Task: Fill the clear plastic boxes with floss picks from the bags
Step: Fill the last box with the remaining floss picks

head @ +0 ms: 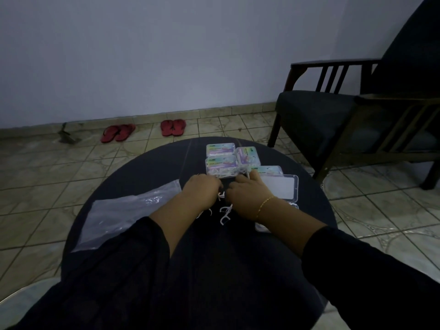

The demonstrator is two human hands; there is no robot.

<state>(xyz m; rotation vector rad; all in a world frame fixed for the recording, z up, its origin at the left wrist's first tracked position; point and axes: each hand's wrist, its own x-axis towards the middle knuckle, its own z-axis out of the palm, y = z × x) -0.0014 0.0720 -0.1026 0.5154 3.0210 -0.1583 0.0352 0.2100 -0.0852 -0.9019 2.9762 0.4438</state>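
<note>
While both hands are laid knuckles-up over the middle of the round dark table (123,177), a loose scatter of white floss picks (225,214) is seen between and just near of them. The left hand (202,190) is curled over the picks, but whether anything is pinched cannot be told. The right hand (250,195), wearing a thin gold bracelet (264,206), is likewise bent downward, its grasp hidden. Just far of the hands, several filled clear plastic boxes (221,166) with coloured labels are clustered; an open box (279,186) is set to the right. A clear plastic bag (123,215) is spread flat at the left. Red sandals (172,127) and a dark armchair (333,115) are seen on the tiled floor beyond.
</note>
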